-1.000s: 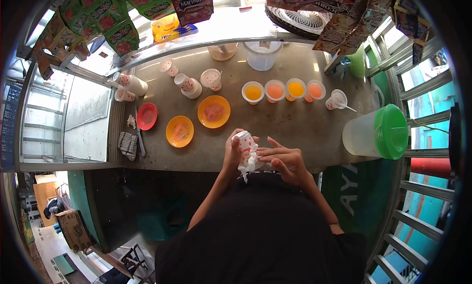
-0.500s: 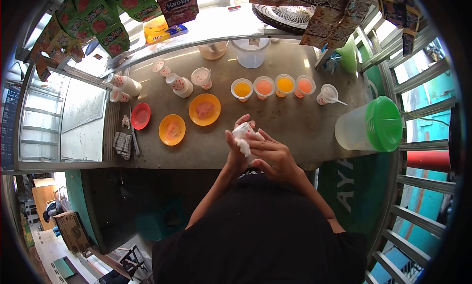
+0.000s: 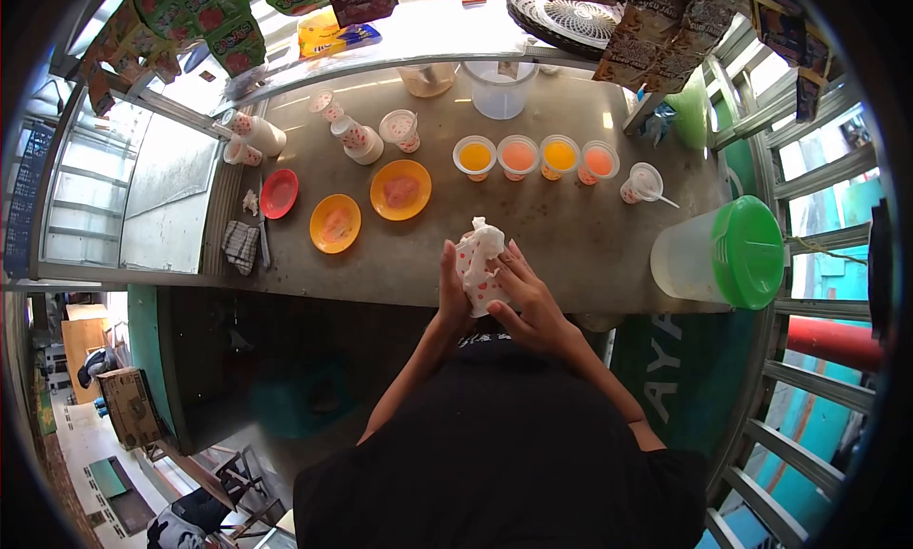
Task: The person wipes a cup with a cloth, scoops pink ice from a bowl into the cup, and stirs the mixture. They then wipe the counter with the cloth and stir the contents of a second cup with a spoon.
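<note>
Close to my body, just over the counter's front edge, a plastic cup (image 3: 478, 300) with red dots lies tilted between my two hands. My left hand (image 3: 454, 288) supports it from the left side. From the right, my right hand (image 3: 534, 309) presses a crumpled white tissue (image 3: 488, 243) against the cup. Beyond them stands a row of filled cups: a yellow-orange one (image 3: 475, 156), a pink one (image 3: 518, 156), and others alike. At the row's right is a cup with a white spoon (image 3: 643, 183).
Two orange plates (image 3: 425, 194) with pink contents and a red dish (image 3: 279, 194) sit on the left of the counter (image 3: 399, 278). Stacked cups (image 3: 359, 142) stand behind them. A green-lidded container (image 3: 748, 252) is at the right; sachets (image 3: 233, 45) hang overhead.
The cup has turned so its dotted side shows more, and the tissue now bunches at its far end. My right hand's fingers have shifted along it. The view has shifted slightly.
</note>
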Demonstrator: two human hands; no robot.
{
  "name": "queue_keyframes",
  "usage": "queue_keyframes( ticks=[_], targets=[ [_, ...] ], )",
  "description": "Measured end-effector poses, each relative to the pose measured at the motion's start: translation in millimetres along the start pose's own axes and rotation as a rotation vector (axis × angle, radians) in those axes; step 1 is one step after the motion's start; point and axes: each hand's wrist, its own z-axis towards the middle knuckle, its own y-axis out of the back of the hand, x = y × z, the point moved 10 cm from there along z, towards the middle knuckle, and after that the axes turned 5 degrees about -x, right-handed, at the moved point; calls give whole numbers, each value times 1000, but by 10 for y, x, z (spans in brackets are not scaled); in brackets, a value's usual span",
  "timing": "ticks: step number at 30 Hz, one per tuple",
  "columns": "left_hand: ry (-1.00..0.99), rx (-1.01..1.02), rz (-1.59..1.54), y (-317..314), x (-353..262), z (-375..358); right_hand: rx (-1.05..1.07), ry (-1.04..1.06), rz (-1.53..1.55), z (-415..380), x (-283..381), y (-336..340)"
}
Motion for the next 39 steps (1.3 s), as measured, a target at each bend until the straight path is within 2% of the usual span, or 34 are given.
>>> queue_keyframes(
  ticks=[1, 3, 4, 6, 9, 13, 16, 19, 21, 23, 25, 27, 28, 31, 32, 35, 37, 39],
  targets=[
    [-3, -2, 1, 42, -7, -19, 1, 3, 3, -10, 1, -26],
    [12, -25, -6, 113, -10, -46, -131, -69, 188, -24, -70, 50],
    [5, -29, -6, 119, -25, -39, -126, -64, 191, -20, -93, 60],
    [-176, -160, 99, 256, -221, -53, -63, -58, 282, -34, -150, 53],
    [-147, -277, 124, 550, -249, -61, -59, -156, 298, -42, -270, -13],
    [-147, -195, 215, 668, -341, -53, -48, -189, 288, 112, -200, -161],
    [-215, -81, 90, 485, -575, -83, -70, -235, 296, 292, -118, -401],
    [-227, -29, 123, 551, -819, -88, -164, -216, 298, 452, -49, -582],
    [-206, -14, 128, 659, -945, -87, -248, -287, 400, 529, -95, -690],
    [-104, 41, 6, 708, -1027, -83, -280, -268, 389, 534, -136, -805],
    [-78, 21, 9, 860, -1119, -91, -318, -256, 375, 521, -200, -874],
    [-78, -42, 20, 1066, -1219, -90, -339, -315, 478, 558, -299, -975],
    [-95, -63, 53, 1126, -1295, -100, -396, -409, 482, 573, -344, -999],
    [-78, -18, 83, 1213, -1445, -137, -384, -354, 330, 783, -227, -1136],
    [-74, -14, 77, 1262, -1462, -117, -272, -370, 320, 835, -190, -1294],
    [-92, -58, 56, 1454, -1501, -73, -254, -362, 183, 938, 72, -1454],
    [-92, -62, 96, 1526, -1547, -49, -253, -330, 156, 902, 67, -1501],
    [-72, -68, 134, 1579, -1548, -58, -175, -387, 94, 813, -59, -1562]
  ],
)
